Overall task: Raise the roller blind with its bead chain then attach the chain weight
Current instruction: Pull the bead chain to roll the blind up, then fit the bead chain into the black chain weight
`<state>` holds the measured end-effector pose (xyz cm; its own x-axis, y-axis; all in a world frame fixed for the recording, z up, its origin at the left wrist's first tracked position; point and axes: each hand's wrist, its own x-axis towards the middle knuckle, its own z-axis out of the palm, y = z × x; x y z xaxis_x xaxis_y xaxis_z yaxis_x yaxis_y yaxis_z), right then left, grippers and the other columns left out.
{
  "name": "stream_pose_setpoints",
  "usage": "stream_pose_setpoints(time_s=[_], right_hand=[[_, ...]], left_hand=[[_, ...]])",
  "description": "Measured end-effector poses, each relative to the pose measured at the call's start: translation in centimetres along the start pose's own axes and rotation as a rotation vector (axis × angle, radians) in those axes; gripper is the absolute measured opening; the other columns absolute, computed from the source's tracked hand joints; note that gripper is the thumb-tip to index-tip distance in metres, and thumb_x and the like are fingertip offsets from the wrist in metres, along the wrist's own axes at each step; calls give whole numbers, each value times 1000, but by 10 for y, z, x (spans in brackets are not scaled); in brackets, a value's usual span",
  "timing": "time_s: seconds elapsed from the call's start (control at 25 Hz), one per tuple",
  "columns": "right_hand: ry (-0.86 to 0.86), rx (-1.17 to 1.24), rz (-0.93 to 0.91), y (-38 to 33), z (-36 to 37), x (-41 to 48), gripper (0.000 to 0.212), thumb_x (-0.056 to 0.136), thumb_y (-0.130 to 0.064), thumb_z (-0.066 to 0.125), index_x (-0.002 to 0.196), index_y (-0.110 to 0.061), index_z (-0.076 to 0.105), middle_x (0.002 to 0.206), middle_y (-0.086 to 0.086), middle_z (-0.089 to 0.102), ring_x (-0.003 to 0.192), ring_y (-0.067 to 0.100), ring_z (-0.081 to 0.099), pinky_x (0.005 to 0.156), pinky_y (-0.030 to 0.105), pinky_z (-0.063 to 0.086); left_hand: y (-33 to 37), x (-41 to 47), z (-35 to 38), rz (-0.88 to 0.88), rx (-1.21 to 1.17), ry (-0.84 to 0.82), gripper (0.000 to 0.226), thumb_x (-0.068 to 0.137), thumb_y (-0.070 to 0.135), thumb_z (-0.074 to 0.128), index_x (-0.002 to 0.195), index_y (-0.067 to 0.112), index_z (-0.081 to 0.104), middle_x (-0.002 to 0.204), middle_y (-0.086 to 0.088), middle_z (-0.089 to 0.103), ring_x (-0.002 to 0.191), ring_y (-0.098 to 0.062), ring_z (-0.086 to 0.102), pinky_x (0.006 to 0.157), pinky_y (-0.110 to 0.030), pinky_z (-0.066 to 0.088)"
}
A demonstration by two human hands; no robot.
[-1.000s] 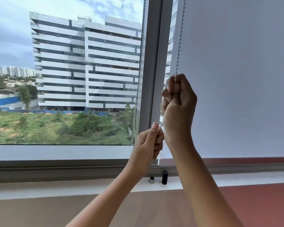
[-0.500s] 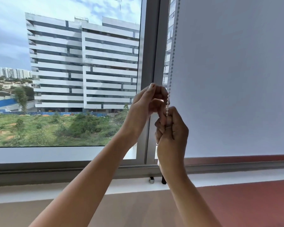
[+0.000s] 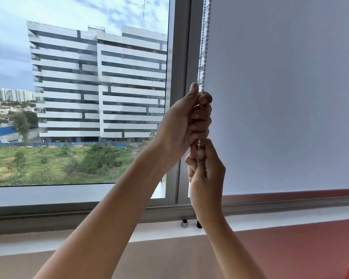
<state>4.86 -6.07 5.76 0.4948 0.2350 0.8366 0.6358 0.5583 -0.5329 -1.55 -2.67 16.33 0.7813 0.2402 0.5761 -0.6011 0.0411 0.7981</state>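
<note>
I am holding the bead chain (image 3: 204,57) with both hands, one stacked over the other. My left grip (image 3: 186,125) is wrapping around the chain higher up, with the fingers curling tightly on it and the thumb sticking up just left of the strands. My right grip (image 3: 207,174) is clenching the same chain directly below, almost touching the left one. A few white beads are showing in the short gap between them. Above my left grip the chain is running up in two close strands and passing out of the top of the view.

The roller blind (image 3: 280,97) is hanging immediately right of the chain, its white fabric covering that whole pane. Its bottom edge is sitting low, about level with my right wrist and a little above the window sill (image 3: 280,217). The grey window post (image 3: 180,47) is standing just left of the chain. Further left, the uncovered glass is showing a white striped building (image 3: 99,87) and green scrub.

Below the chain, a small silver cap (image 3: 184,223) is standing on the sill just left of my right wrist. A small black cylinder (image 3: 199,225) is sitting beside it, partly hidden behind that wrist.
</note>
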Motion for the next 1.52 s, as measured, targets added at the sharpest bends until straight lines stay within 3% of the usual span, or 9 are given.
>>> stream_pose_setpoints(time_s=[0.16,0.4,0.52,0.68,0.88,1.0,1.12,1.36,1.52], right_hand=[[-15,-9,109,24,-8,-31,21,94,-19,34,86,-18,54,55,-15,49,45,4,38,48,11,28],[-28,-37,201,52,-20,-68,26,95,-25,36,97,-38,59,58,-13,51,52,6,41,49,31,33],[24,-8,228,53,-26,-69,17,97,-29,45,95,-35,60,63,-10,54,56,8,48,54,21,39],[125,341,431,57,-28,-76,19,91,-10,60,101,-24,69,93,-6,73,89,7,68,76,15,51],[180,513,459,63,-39,-79,28,89,-1,62,101,-25,69,104,0,74,102,14,69,85,20,53],[142,390,404,76,-54,-84,25,92,5,57,103,-17,66,102,7,74,99,23,71,87,24,54],[43,60,251,95,-69,-91,27,94,4,55,97,-20,65,92,1,73,90,20,71,81,21,54],[-158,-453,106,156,-77,-111,30,87,11,56,93,-17,65,85,-7,66,80,6,64,71,21,52],[-367,-659,143,200,-63,-106,34,82,18,53,98,-8,69,96,3,67,87,18,65,80,23,51]], left_hand=[[-35,-10,-3,-26,70,90,38,102,29,29,68,17,41,52,8,24,46,-8,10,45,-25,6],[-89,-37,-21,0,200,249,27,99,19,39,81,6,53,64,-11,46,44,-10,44,41,-14,34],[-106,-49,-26,39,338,280,21,93,20,52,87,4,64,76,-16,59,59,-11,56,51,-15,44],[-125,-61,-30,25,411,304,9,88,10,63,91,10,71,90,-8,70,84,-17,67,73,-26,53],[-149,-67,-31,102,480,461,7,86,10,66,85,13,72,89,-9,70,80,-18,69,74,-33,54],[-162,-71,-35,97,472,503,6,87,13,64,92,13,68,83,-5,72,80,-16,70,76,-33,55],[-171,-73,-37,202,402,646,16,89,9,62,103,16,59,83,-8,71,81,-22,73,74,-27,56],[-184,-75,-49,297,352,811,11,80,11,70,91,11,66,85,-1,74,81,-21,73,75,-23,55],[-186,-69,-69,317,395,843,13,76,12,74,88,17,72,85,3,75,83,-13,70,77,-20,53]])
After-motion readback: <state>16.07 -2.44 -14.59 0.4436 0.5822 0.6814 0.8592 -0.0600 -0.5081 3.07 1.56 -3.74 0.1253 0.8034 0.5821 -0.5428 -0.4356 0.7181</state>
